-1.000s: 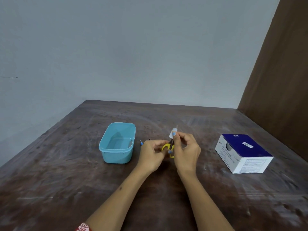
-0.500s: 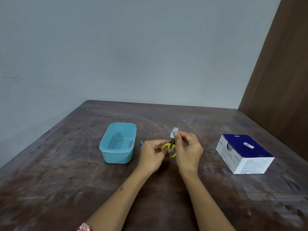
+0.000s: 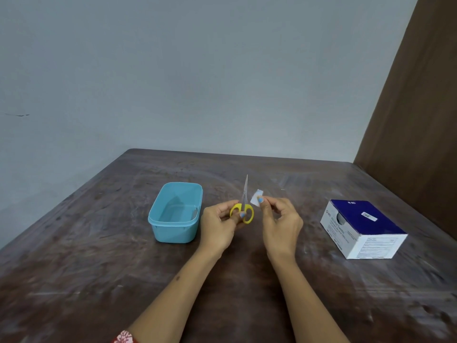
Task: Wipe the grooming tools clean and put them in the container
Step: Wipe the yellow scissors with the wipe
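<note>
Table: you are working over a dark brown wooden table (image 3: pixel 99 268), its top scuffed with pale, chalky streaks.
Room: a plain pale blue-grey wall stands behind the table, and a brown wooden panel (image 3: pixel 420 120) rises along your right side.
Scissors: the scissors (image 3: pixel 243 206) have yellow handle loops and slim metal blades lying together. Their long axis runs nearly upright in the view, tip pointing away from you toward the wall, handles toward you. They are held above the table, between the container and your right hand.
Left hand: your left hand (image 3: pixel 218 229) grips the yellow handles, fingers curled round the loops.
Right hand: your right hand (image 3: pixel 280 224) pinches a small white wipe (image 3: pixel 256 194) between thumb and fingertips, just right of the blades and apart from them.
Container: the light blue plastic container (image 3: pixel 175 212) sits open on the table, just left of your left hand.
Box: a white and navy box of alcohol swabs (image 3: pixel 363 227) sits on the table, well to the right of your hands.
Sleeve: a red patterned sleeve (image 3: pixel 125 337) shows at the bottom edge.
</note>
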Demonstrator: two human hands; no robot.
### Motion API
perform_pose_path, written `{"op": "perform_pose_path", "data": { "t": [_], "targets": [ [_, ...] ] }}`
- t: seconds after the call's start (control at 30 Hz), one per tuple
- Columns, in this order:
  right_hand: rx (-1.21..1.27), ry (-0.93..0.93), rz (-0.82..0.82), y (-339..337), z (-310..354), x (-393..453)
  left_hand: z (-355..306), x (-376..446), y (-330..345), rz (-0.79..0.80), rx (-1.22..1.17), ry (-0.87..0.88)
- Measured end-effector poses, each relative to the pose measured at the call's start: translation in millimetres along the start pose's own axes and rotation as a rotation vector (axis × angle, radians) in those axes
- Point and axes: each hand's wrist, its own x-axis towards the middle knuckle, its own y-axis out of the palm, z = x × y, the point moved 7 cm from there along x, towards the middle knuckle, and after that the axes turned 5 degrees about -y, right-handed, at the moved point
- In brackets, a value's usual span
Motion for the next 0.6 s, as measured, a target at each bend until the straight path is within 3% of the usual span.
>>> {"op": "perform_pose_path", "data": {
  "t": [0.13,0.33,0.43,0.6],
  "targets": [
    [-0.050,-0.016,0.118,9.3,-0.2,-2.2,-3.1,-3.7,5.3,0.068,-0.051,0.009],
    [-0.081,-0.093,0.137,8.9,7.4,-3.1,-4.3,-6.2,11.4,0.147,-0.051,0.025],
    [-0.156,-0.150,0.157,10.0,11.7,-4.5,-8.1,-6.6,10.2,0.133,-0.092,0.034],
    [-0.171,-0.089,0.171,13.3,3.5,-5.0,-9.9,-3.8,5.2,0.102,-0.247,-0.009]
  ]
}}
